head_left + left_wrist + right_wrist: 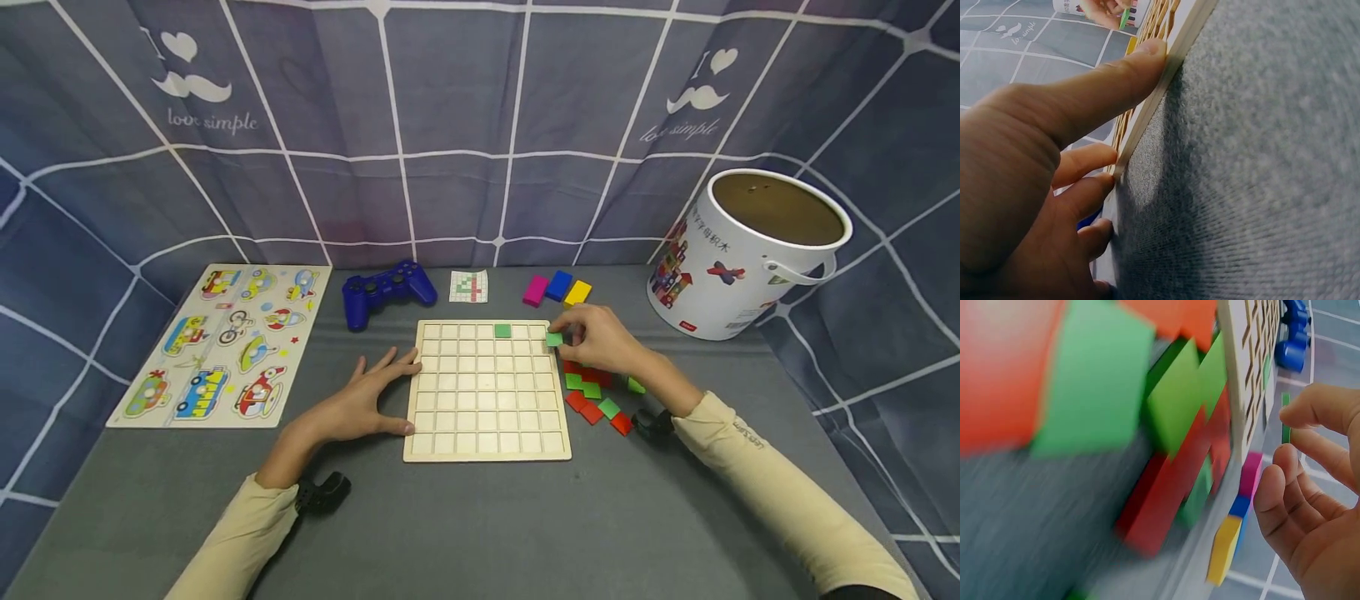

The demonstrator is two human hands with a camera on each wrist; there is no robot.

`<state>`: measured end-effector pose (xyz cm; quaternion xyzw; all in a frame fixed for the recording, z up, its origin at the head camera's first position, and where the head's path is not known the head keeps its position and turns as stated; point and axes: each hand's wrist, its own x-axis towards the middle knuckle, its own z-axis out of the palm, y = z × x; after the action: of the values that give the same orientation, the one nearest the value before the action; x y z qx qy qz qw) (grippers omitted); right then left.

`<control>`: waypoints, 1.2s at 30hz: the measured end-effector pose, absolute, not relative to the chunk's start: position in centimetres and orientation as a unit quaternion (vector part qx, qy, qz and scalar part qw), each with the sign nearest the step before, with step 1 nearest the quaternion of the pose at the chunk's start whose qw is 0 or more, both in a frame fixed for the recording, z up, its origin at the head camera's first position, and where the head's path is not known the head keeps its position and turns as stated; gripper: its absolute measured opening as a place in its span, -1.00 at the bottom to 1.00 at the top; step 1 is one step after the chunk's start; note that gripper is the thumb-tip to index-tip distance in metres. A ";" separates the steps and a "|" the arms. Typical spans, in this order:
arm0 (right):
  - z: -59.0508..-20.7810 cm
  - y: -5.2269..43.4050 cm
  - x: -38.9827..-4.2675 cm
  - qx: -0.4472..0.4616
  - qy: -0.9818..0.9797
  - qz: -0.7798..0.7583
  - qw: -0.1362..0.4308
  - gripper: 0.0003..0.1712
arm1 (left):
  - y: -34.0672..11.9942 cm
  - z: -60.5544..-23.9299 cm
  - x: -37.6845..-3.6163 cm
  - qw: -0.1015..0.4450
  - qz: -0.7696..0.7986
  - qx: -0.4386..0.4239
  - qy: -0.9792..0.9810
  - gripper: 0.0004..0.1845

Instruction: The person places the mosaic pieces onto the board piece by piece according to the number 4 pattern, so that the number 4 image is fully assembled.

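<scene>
The right hand's point(600, 337) grip is narrow, thumb and finger pinching one thin green tile point(554, 340) by its sides. That tile is at the upper right corner of a pale grid board point(486, 392); whether it touches the board, I cannot tell. The left hand point(362, 402) is spread, its thumb and fingertips resting against the board's left edge, which probably steadies it.

The step in hand appears to be setting tiles into the grid: one green square point(502, 331) lies in the top row, right of centre. The next move seems to call for squaring the held tile to a cell and lowering it flat.

The board looks like smooth, light wood, its cells divided by thin raised ridges. Just beside its right edge are loose red and green tiles point(591, 412), flat, square and crisp-edged. Behind the board lie a small card point(468, 287) printed with coloured squares and three oblong blocks point(558, 287), pink, blue and yellow. Farther out on the grey, fabric-textured table point(480, 533) are a glossy blue game controller point(388, 292), a flat picture board point(225, 346) and a round white bucket point(746, 258).
</scene>
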<state>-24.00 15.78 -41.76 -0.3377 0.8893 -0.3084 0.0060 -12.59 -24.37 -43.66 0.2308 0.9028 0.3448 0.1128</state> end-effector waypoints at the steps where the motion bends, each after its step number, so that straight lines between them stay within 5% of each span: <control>1: -41.7 15.3 -24.0 -0.340 0.888 -0.310 0.007 -0.70 | -24.3 -43.6 -12.6 0.113 0.345 0.231 0.903 -0.01; 19: -41.8 7.3 -24.8 -0.387 0.879 -0.275 0.053 -0.74 | -24.4 -43.9 -12.7 0.116 0.347 0.229 0.902 -0.02; 36: -40.9 5.2 -25.5 -0.401 0.883 -0.227 0.092 -0.74 | -24.4 -43.8 -12.7 0.118 0.351 0.231 0.900 -0.03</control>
<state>-25.50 5.17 -40.86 -0.4010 0.8826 -0.2275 0.0924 -12.65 -24.40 -43.75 0.2310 0.8996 0.3513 0.1179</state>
